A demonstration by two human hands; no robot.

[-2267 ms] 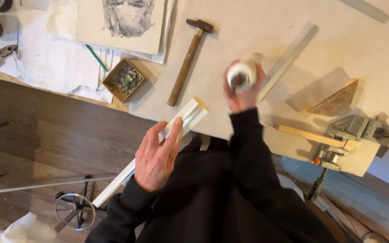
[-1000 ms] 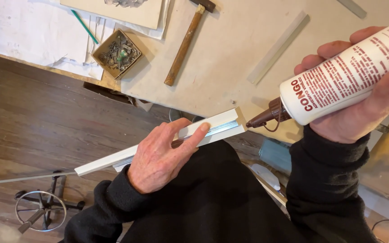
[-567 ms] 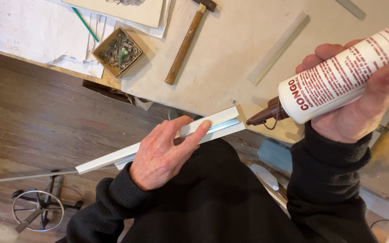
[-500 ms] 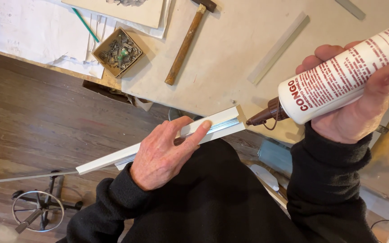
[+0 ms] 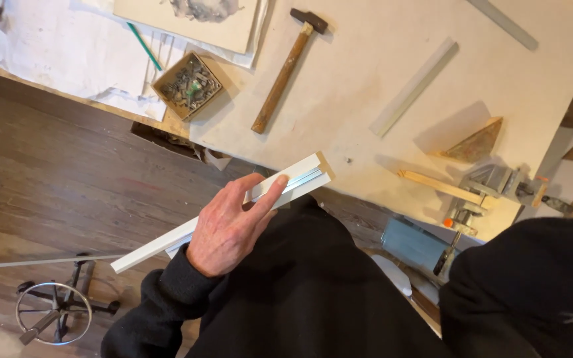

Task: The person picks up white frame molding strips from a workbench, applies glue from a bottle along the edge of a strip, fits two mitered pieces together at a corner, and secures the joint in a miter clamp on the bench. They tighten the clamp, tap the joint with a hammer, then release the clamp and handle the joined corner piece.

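A long white moulding strip (image 5: 223, 222) is gripped in the left hand (image 5: 230, 229), close to the body and off the table's near edge. The fingers (image 5: 270, 195) are laid flat along the strip and curled around it, the thumb hidden beneath. Its long axis runs from lower left to upper right — the mitred end just past the fingertips, pointing toward the table (image 5: 366, 86), the other end well behind the wrist. The right hand is out of view; only a dark sleeve (image 5: 525, 265) is seen, so its state cannot be told. Farther off, a corner clamp (image 5: 492, 182) sits at the table edge, then a loose strip (image 5: 414, 86), a hammer (image 5: 286, 69) and a small box of nails (image 5: 188, 85).
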